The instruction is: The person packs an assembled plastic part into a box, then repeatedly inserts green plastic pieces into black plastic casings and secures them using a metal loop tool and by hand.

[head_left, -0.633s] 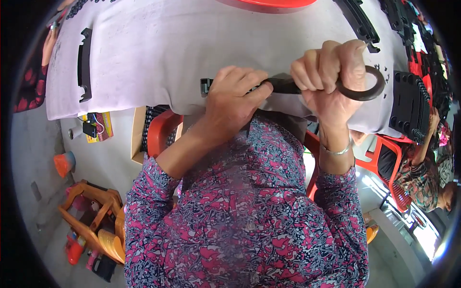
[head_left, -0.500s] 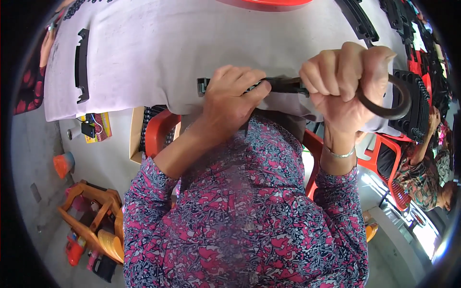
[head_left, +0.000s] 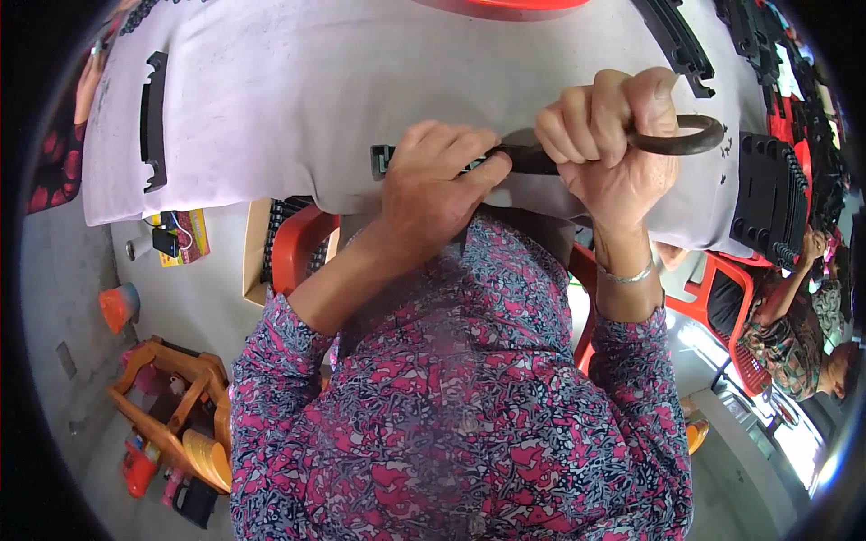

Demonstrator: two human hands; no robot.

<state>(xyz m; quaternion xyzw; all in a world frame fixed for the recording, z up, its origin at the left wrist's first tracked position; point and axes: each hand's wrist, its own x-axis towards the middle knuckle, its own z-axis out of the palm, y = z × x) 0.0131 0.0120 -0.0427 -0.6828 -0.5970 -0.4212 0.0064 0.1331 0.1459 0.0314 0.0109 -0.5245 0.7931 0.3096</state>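
My left hand (head_left: 437,171) is closed over a long black plastic part (head_left: 382,162) at the near edge of the table. The part's squared end sticks out on the left, and my fingers cover much of its middle. In my right hand (head_left: 612,135) is a dark metal tool with a large ring handle (head_left: 690,137). The fist wraps the tool's shank, and the ring stands out to the right past my thumb. On the left, the tool's dark end (head_left: 532,160) reaches the part beside my left thumb. Where the two meet is partly hidden.
A similar black part (head_left: 155,122) lies on the cloth-covered table (head_left: 298,81) at left. More black parts (head_left: 767,194) are stacked at right, near a seated person (head_left: 789,334). A red basin rim (head_left: 514,7) shows at the far edge. Red chairs (head_left: 302,248) stand close by.
My right hand has moved left, toward my left hand, and slightly up. The ring handle has turned and now looks narrower. My left hand and the black part have stayed put.
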